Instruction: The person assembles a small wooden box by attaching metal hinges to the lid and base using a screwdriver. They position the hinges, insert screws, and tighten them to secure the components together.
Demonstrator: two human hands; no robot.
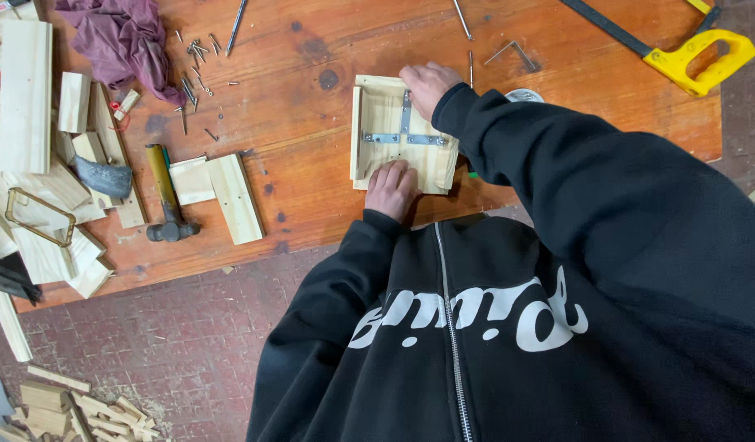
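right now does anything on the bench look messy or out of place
Yes. Loose nails lie scattered on the bench beside a crumpled purple cloth. Offcuts litter the floor. The frame itself sits square, left hand and right hand on opposite edges.

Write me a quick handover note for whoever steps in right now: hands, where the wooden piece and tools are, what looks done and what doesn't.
Left hand: resting on the near edge of the small wooden frame, gripping nothing.
Right hand: on the frame's far edge, by the metal brackets; no tool in it.
Frame lies flat on the wooden table, near its front edge.
Done: the brackets lie across the frame's inside; whether they are fastened cannot be told.
Within reach: hammer and loose nails to the left, offcut blocks beside the hammer, yellow-handled saw far right.
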